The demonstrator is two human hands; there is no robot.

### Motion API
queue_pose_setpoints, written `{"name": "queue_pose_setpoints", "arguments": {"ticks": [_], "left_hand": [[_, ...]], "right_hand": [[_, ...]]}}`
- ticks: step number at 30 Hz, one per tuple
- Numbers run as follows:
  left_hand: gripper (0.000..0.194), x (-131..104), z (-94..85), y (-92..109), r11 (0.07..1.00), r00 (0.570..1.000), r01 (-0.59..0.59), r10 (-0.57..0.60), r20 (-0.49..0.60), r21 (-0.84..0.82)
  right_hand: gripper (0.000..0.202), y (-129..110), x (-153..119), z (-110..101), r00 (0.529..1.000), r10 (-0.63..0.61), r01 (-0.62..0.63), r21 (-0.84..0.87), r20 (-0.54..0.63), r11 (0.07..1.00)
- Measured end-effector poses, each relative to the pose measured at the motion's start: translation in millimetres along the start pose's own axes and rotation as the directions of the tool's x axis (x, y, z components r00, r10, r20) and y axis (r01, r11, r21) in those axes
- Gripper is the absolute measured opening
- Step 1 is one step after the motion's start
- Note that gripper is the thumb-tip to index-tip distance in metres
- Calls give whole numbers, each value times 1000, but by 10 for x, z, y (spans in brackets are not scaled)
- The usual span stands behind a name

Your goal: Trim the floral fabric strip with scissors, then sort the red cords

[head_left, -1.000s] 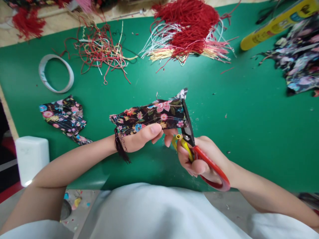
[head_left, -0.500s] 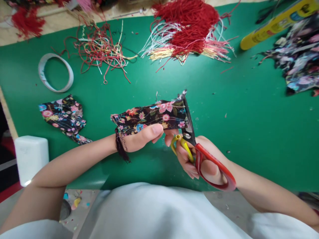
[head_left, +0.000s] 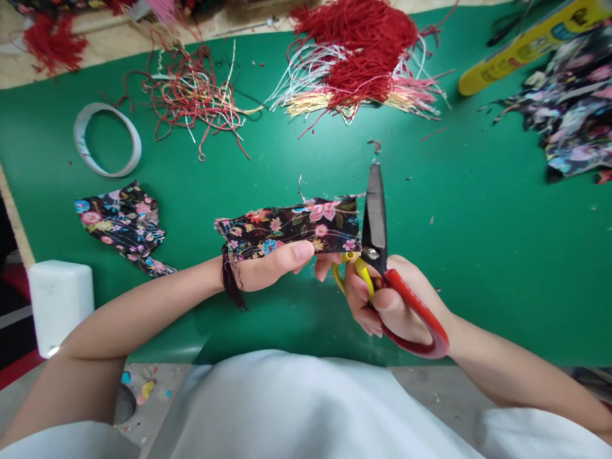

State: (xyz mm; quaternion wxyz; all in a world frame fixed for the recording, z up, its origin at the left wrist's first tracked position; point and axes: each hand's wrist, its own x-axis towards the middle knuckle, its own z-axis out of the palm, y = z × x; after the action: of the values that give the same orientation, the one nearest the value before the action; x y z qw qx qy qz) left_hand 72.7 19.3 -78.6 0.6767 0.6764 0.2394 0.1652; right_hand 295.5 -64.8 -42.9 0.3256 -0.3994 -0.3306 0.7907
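Note:
My left hand (head_left: 277, 261) pinches a folded strip of black floral fabric (head_left: 291, 223), thumb on top and fingers underneath. A dark tassel (head_left: 232, 280) hangs at my left wrist. In my right hand (head_left: 377, 293) is a pair of scissors (head_left: 375, 210) with dark blades and red and yellow handles, fingers through the loops. The blades point away from me, just beside the strip's right end. A small offcut (head_left: 375, 150) is by the blade tips. Another piece of the same floral fabric (head_left: 124, 223) lies on the table to the left.
On the green table (head_left: 502, 255) lie tangled cords (head_left: 191, 92), a heap of red tassels (head_left: 368, 51), a white tape ring (head_left: 81, 143) and a yellow tube (head_left: 521, 51). Floral scraps (head_left: 574, 115) are piled at right; a white block (head_left: 62, 306) stands at the left edge.
The scissor blades have come together and shifted right, off the fabric's end. A thin trimming has parted from the strip and is now by the tips. My left hand has barely moved.

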Motion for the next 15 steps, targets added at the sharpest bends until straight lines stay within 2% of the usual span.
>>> {"name": "queue_pose_setpoints", "arguments": {"ticks": [1, 3, 6, 9, 12, 15], "left_hand": [[60, 20, 0, 28, 988, 997, -81, 82, 4, -135], [40, 63, 10, 81, 934, 989, -147, 144, -34, -327], [40, 114, 35, 122, 855, 984, -174, 167, -59, -488], [48, 127, 49, 116, 828, 976, -215, 198, -89, -517], [53, 108, 39, 111, 860, 988, -154, 136, -73, -487], [48, 88, 15, 142, 881, 986, -164, 156, -56, -443]], "right_hand": [[56, -2, 2, 6, 1000, -14, 14, 10, -19, 1000], [55, -6, 15, 22, 997, -48, 52, 55, -68, 997], [55, -12, 38, 48, 990, -80, 94, 130, -115, 987], [58, -17, 48, 60, 990, -87, 102, 140, -110, 985], [59, -19, 44, 56, 989, -98, 112, 131, -109, 985], [59, -25, 39, 44, 986, -109, 123, 108, -124, 987]]}}
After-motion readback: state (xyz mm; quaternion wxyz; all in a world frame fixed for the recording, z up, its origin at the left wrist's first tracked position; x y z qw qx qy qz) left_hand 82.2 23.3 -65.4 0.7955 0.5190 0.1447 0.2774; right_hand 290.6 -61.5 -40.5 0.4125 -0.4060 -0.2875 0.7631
